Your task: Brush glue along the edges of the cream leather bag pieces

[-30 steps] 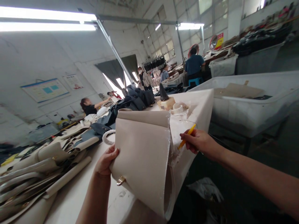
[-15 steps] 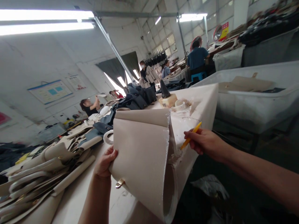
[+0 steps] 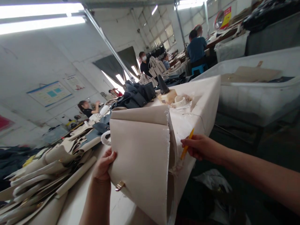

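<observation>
Your left hand [image 3: 103, 165] gripped the left edge of a cream leather bag panel [image 3: 140, 156], thumb on its front face and fingers hidden behind it. You held the panel upright over the near end of the tabletop [image 3: 199, 93], with its top flap folded back and a small gold clasp [image 3: 120, 186] showing at its lower left, just below your left hand. Your right hand [image 3: 201, 147] was closed around a yellow stick [image 3: 187, 147], pinched between thumb and fingers. The lower tip of the stick met the frayed right edge of the panel, where whitish residue clung to the seam.

Behind the panel on the tabletop sat a tan block with a dark cone standing on it [image 3: 165, 93], and just beside that a roll of white tape [image 3: 180, 101]. To your left lay a heap of cream and grey leather pieces [image 3: 47, 175], and dark finished bags [image 3: 136, 93] stood further down. A large white plastic bin [image 3: 255, 93] holding flat pieces stood to your right. Other people worked at tables in the distance.
</observation>
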`<state>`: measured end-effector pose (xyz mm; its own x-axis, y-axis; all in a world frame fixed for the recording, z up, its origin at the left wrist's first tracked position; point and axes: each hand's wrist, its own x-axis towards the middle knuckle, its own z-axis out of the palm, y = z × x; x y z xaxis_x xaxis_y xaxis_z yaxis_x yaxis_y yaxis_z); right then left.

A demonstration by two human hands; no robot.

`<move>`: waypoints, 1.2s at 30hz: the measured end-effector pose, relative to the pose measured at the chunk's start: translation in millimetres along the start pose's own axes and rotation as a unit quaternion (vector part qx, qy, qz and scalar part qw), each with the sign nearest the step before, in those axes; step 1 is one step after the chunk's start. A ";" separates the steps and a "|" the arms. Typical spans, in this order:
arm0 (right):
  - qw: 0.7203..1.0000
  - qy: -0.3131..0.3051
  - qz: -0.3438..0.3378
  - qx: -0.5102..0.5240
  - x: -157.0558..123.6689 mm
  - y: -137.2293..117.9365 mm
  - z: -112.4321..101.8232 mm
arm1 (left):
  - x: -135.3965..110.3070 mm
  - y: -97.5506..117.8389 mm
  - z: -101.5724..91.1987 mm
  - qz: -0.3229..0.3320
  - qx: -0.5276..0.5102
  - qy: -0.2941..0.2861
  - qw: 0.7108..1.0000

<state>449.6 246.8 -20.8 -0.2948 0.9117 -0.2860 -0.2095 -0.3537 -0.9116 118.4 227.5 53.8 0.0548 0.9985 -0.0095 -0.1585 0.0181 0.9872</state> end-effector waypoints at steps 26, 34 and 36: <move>0.872 0.377 -0.246 -0.191 201.8 -128.1 -86.6 | 0.8 -6.2 -6.6 -0.092 -0.047 0.070 0.992; 0.865 0.386 -0.246 -0.206 188.9 -124.3 -101.7 | 1.1 -4.6 5.5 -0.072 -0.066 0.062 0.993; 0.863 0.385 -0.258 -0.199 176.3 -122.6 -104.9 | 4.4 -6.9 0.2 -0.076 -0.063 0.038 0.994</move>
<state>521.1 472.8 9.6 0.4815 0.8490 0.2177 0.2548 0.1020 -0.9616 119.9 231.8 47.0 0.0134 0.9847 -0.1738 -0.2773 0.1707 0.9455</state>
